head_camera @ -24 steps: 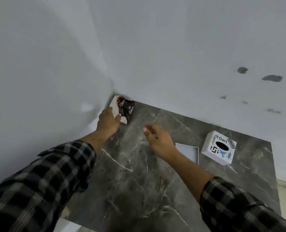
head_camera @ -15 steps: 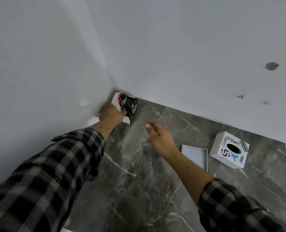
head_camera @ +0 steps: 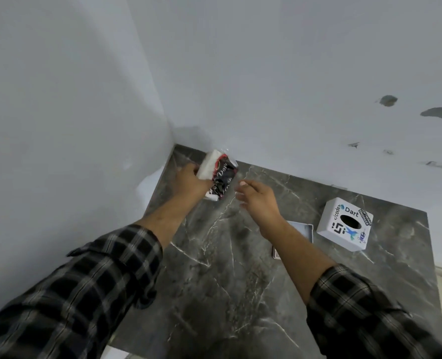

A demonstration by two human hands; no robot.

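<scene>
A white box with a black and red printed wrapper [head_camera: 218, 174] is tilted up off the dark marble table [head_camera: 214, 268] near the far left corner. My left hand [head_camera: 189, 181] grips its left side. My right hand [head_camera: 260, 199] hovers just to the right of the box with fingers loosely spread, holding nothing. Both arms wear plaid sleeves.
A white cube-shaped box with stickers and a round hole [head_camera: 345, 224] stands at the right. A shallow white tray [head_camera: 302, 229] lies beside my right forearm, with a small dark object [head_camera: 276, 253] at its near edge. Grey walls close the left and back.
My left hand has lifted the wrapped box off the table and brought it away from the corner. My right hand has moved closer to it.
</scene>
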